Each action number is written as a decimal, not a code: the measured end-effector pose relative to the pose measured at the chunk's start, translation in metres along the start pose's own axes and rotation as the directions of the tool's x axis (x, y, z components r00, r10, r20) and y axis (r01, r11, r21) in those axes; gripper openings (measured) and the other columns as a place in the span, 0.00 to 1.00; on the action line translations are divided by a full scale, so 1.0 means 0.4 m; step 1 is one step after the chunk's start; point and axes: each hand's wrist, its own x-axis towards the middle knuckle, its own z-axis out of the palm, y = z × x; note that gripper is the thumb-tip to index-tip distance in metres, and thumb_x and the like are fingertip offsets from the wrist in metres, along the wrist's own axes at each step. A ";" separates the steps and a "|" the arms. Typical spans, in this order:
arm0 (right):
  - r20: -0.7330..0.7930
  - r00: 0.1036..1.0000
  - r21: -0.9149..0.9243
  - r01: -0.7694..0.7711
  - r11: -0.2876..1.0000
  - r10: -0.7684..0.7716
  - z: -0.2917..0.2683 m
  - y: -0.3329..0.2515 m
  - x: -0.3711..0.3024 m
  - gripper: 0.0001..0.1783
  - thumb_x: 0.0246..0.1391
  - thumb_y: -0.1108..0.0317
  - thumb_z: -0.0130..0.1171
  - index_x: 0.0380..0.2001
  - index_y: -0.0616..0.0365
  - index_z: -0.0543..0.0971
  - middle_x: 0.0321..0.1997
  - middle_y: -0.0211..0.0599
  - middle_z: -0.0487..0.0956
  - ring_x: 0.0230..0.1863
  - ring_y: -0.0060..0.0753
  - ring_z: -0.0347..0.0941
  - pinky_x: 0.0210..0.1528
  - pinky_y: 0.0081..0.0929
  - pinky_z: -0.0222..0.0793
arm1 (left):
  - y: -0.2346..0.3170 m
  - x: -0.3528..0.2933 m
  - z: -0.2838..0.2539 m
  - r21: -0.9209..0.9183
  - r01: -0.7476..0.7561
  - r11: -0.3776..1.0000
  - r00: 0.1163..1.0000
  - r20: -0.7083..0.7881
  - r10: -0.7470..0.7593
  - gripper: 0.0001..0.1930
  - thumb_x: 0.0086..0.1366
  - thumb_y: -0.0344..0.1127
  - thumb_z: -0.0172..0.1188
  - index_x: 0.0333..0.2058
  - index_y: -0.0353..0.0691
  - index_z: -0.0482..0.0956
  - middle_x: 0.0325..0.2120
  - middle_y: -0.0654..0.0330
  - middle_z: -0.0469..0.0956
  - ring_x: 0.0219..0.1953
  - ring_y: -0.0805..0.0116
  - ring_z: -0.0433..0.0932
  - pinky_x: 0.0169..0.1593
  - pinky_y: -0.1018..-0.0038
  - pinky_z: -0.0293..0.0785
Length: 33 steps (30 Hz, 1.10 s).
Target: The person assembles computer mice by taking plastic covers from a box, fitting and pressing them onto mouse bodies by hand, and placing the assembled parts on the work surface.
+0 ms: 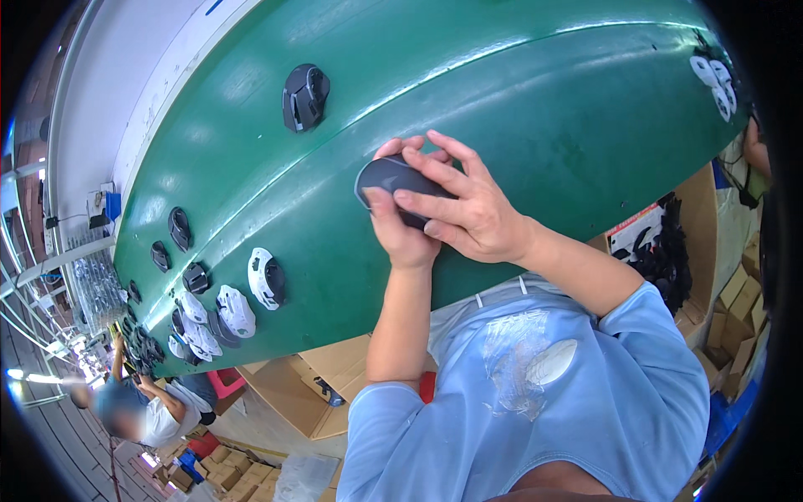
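Observation:
A dark grey computer mouse (400, 177) is held in front of me, above the green bench. My left hand (403, 230) closes round it from below, its thumb pressing the near side and fingertips showing past the far edge. From the right, my right hand (478, 205) grips the same mouse, with several fingers lying across its top and right end. Beyond my hands, to the left, another dark mouse (306, 99) rests alone on the bench. The underside of the held mouse is hidden by my palm.
White and black mouse shells (236, 311) cluster on the bench at left, beside a white-and-black mouse (266, 279). White shells (717, 82) lie far right. Cardboard boxes stand under the near edge; the right box (704, 226) holds black parts. A co-worker (163, 414) sits at lower left.

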 end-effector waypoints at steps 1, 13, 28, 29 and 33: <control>-0.039 0.999 -0.004 -0.010 1.000 0.010 -0.011 0.004 -0.009 0.25 0.56 0.61 0.64 0.56 0.54 0.80 0.70 0.45 0.68 0.67 0.50 0.62 0.70 0.47 0.56 | 0.009 0.001 -0.001 -0.039 -0.021 0.999 0.999 -0.031 0.019 0.36 0.70 0.65 0.46 0.59 0.36 0.67 0.54 0.49 0.74 0.54 0.50 0.76 0.61 0.56 0.71; 0.235 0.829 0.867 -0.415 0.276 0.507 -0.025 0.001 -0.028 0.21 0.60 0.61 0.67 0.49 0.62 0.74 0.41 0.30 0.80 0.42 0.18 0.75 0.45 0.20 0.73 | 0.027 0.051 0.018 -0.228 -0.046 0.973 0.981 0.172 0.087 0.29 0.64 0.55 0.53 0.54 0.37 0.72 0.46 0.51 0.77 0.50 0.47 0.77 0.60 0.51 0.71; 0.091 0.923 0.653 -0.339 0.677 0.374 -0.041 0.023 -0.030 0.39 0.45 0.62 0.78 0.57 0.63 0.70 0.45 0.41 0.81 0.44 0.29 0.79 0.45 0.28 0.75 | 0.018 0.041 0.081 -0.216 -0.070 0.974 0.995 0.051 0.082 0.24 0.65 0.56 0.52 0.50 0.43 0.72 0.46 0.57 0.77 0.50 0.48 0.76 0.59 0.54 0.70; 0.088 0.925 0.623 -0.340 0.704 0.369 -0.048 0.024 -0.021 0.38 0.45 0.63 0.77 0.57 0.64 0.70 0.46 0.42 0.81 0.46 0.30 0.79 0.50 0.30 0.74 | 0.016 0.047 0.085 -0.220 -0.084 0.972 0.994 0.055 0.098 0.24 0.66 0.55 0.52 0.50 0.43 0.72 0.46 0.57 0.76 0.49 0.49 0.76 0.61 0.54 0.67; 0.267 0.874 0.704 -0.464 0.537 0.405 -0.035 0.020 -0.007 0.37 0.47 0.62 0.76 0.57 0.64 0.70 0.51 0.38 0.78 0.52 0.27 0.75 0.55 0.27 0.70 | 0.030 0.047 0.052 -0.226 -0.084 0.970 0.993 0.062 0.101 0.28 0.65 0.55 0.52 0.51 0.36 0.75 0.46 0.53 0.78 0.51 0.47 0.79 0.57 0.53 0.75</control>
